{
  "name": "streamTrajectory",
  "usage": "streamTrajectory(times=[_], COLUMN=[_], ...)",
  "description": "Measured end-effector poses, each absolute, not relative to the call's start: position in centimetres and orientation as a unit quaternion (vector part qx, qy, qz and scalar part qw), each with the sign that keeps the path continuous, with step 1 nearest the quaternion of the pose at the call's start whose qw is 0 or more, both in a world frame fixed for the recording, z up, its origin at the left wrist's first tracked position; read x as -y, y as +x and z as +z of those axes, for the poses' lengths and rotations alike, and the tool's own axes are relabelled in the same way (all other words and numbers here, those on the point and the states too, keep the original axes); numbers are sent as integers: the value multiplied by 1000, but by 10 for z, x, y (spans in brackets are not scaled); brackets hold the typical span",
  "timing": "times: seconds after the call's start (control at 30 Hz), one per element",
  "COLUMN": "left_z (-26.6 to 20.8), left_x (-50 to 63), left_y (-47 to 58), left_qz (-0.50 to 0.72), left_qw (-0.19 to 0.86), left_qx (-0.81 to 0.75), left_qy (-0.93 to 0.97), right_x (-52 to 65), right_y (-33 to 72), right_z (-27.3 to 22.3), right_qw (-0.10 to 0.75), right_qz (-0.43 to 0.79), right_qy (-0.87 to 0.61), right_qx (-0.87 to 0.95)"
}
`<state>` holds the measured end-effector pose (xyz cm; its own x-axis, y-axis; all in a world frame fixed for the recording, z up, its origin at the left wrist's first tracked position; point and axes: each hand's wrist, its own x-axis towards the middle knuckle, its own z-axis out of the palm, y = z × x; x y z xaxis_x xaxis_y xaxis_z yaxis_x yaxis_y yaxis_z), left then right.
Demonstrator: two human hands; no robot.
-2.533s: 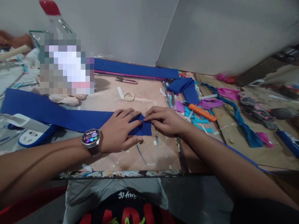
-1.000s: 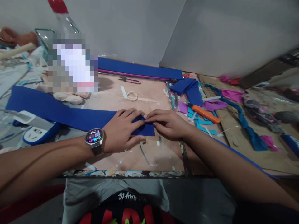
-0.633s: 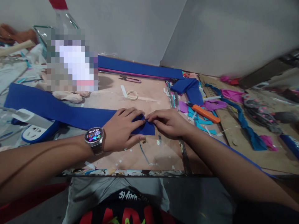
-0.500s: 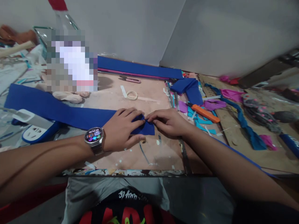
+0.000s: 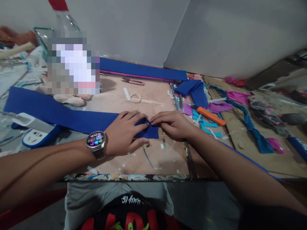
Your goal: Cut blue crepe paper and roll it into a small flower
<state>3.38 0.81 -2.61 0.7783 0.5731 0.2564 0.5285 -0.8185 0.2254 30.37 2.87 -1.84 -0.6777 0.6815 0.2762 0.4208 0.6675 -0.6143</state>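
A long blue fabric strip (image 5: 96,120) lies across the worktable (image 5: 153,159), its left part spreading toward the far left. My left hand (image 5: 126,132), with a smartwatch (image 5: 96,140) on the wrist, lies flat on the strip near its right end, fingers spread. At that end, my right hand (image 5: 174,125) pinches a small raised fold of the fabric between thumb and fingers. Both hands are close together, the fold between them. Beyond them lie a cream tape ring (image 5: 135,98) and a pair of thread snips (image 5: 134,82).
An orange cutter (image 5: 211,115) lies among fabric scraps at right, near a folded blue piece (image 5: 200,95). Another blue strip (image 5: 144,69) runs along the wall. At left sit a white-and-blue device (image 5: 40,131) and a clear bottle with a red cap (image 5: 59,4).
Almost nothing has moved. Both hands keep their places on the blue strip, and the right fingers have shifted very slightly at the fold.
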Motion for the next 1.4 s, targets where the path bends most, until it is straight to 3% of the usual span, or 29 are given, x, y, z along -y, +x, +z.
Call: streamTrajectory(times=[1.4], left_z=[-22], left_x=[-4], left_y=[35], left_qz=[155], left_qw=[35], left_qx=[-307], left_qy=[939], right_x=[-32], right_y=[298], right_z=[-25], right_qw=[235], right_qz=[224], right_qy=[-330], right_qx=[886])
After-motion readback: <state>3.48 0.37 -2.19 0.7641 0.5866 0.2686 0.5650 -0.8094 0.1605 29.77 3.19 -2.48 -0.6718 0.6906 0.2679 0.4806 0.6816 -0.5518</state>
